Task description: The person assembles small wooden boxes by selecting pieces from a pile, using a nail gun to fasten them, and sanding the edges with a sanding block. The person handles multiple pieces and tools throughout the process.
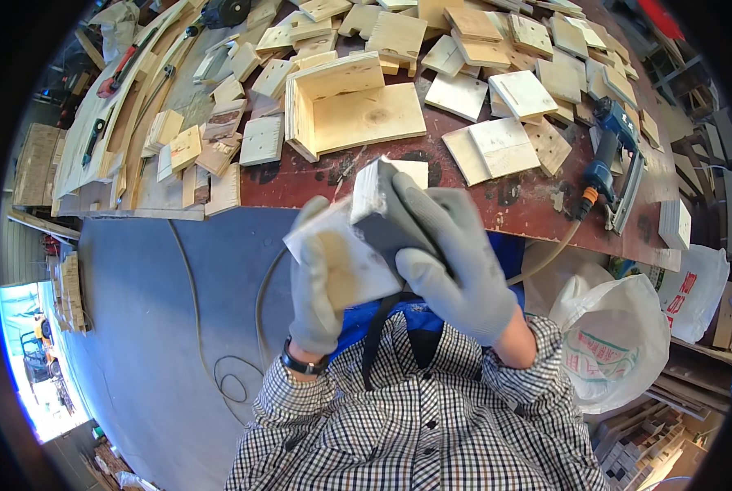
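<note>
Both my hands wear grey gloves and are raised in front of my chest, near the table's front edge. Closed round a square plywood piece [356, 266], my left hand [310, 299] keeps it tilted, its thumb on the flat face. My right hand [463, 282] grips a sanding block [378, 214], a pale block with a dark grey sheet wrapped over it. The sanding block overlaps the plywood piece's upper right edge; whether they touch is hard to tell. Motion blurs the piece a little. Just beyond lies a corner-shaped plywood assembly [362, 114] on the table.
Many loose plywood squares [456, 96] cover the dark red table [300, 182]. A blue air nailer [605, 151] with a hose lies at the right edge. White plastic bags [612, 348] stand to my right. Another hose [194, 303] runs over the grey floor at left.
</note>
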